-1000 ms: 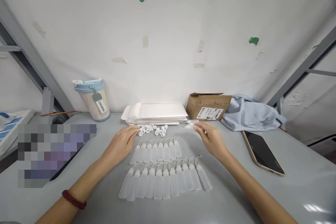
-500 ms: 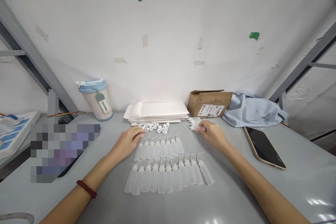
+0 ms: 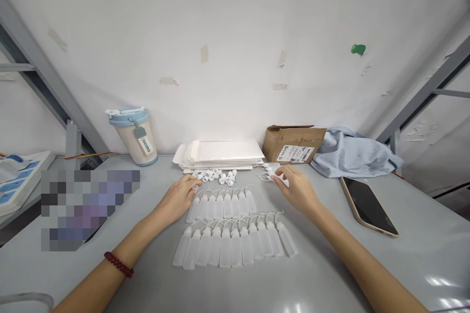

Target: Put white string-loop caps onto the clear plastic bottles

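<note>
Two at once: pinches a white cap (image 3: 195, 187) with the left fingers (image 3: 189, 179), a bottle (image 3: 285, 182) with the right fingers (image 3: 284, 170); could drag along the loose bottles (image 3: 273, 165) just beyond the right fingers if snagging them while lifting.

Before you: two rows of slim translucent plastic bottles (image 3: 225, 249); behind them, small round white caps (image 3: 222, 181), then stacked flat white packets (image 3: 227, 149).
</note>
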The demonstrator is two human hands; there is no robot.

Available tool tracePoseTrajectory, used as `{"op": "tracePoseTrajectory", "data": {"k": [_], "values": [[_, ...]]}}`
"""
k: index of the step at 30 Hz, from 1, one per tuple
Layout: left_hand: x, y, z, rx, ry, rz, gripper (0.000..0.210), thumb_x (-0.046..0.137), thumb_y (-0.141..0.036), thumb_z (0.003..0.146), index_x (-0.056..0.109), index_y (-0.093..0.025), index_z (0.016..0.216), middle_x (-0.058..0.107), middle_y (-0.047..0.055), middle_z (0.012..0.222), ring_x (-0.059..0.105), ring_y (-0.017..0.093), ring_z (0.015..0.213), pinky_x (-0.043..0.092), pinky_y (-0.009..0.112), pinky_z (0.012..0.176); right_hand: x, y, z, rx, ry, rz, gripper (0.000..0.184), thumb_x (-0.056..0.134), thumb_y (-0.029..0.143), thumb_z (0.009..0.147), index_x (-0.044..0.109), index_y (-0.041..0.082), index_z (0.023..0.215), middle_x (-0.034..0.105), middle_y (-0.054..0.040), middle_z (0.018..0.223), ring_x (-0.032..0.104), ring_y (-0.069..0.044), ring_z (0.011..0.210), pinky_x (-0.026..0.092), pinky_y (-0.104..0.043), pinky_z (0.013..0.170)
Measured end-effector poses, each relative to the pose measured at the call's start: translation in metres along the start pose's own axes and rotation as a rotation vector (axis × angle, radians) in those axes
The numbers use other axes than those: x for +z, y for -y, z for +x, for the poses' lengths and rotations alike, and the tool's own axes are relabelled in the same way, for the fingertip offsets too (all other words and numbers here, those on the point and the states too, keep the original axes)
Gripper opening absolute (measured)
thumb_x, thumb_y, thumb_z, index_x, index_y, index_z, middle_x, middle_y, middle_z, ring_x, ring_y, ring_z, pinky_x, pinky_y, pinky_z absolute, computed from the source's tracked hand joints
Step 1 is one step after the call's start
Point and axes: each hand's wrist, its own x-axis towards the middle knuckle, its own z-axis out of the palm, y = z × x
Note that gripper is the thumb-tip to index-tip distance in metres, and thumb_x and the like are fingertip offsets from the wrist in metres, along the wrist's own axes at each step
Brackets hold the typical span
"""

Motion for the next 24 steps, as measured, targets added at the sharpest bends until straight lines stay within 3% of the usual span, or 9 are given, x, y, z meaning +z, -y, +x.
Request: {"op": "tracePoseTrajectory", "data": {"k": [4, 9, 24], "values": [[-0.002, -0.004, 0.0, -0.017, 0.022, 0.022, 0.037, 0.031, -0.024, 0.084, 0.063, -0.016, 0.102, 0.061, 0.011, 0.107, 0.06, 0.024, 0.095, 0.047, 0.035, 0.082, -0.009, 0.026, -0.01, -0.248, 0.262, 0.311, 0.02, 0.042, 0.028, 0.092, 0.057, 0.019, 0.103, 0.061, -0.0053, 0.092, 0.056, -0.016, 0.078, 0.045, -0.028, 0.068], [0.001, -0.002, 0.001, -0.017, -0.003, 0.015, 0.035, 0.032, -0.024, 0.084, 0.064, -0.018, 0.097, 0.062, 0.009, 0.103, 0.061, 0.023, 0.092, 0.048, 0.033, 0.079, -0.011, 0.04, -0.019, -0.368, 0.417, 0.314, 0.024, 0.041, 0.027, 0.093, 0.059, 0.023, 0.108, 0.057, -0.0063, 0.093, 0.055, -0.018, 0.085, 0.047, -0.031, 0.071], [-0.007, -0.006, 0.001, -0.058, -0.003, 0.019, 0.031, 0.036, -0.029, 0.082, 0.062, -0.018, 0.095, 0.066, 0.008, 0.098, 0.062, 0.022, 0.083, 0.047, 0.032, 0.075, 0.0, 0.032, -0.017, -0.262, 0.451, 0.197, 0.03, 0.036, 0.032, 0.095, 0.063, 0.024, 0.107, 0.056, -0.0054, 0.086, 0.055, -0.017, 0.082, 0.045, -0.03, 0.07]]}}
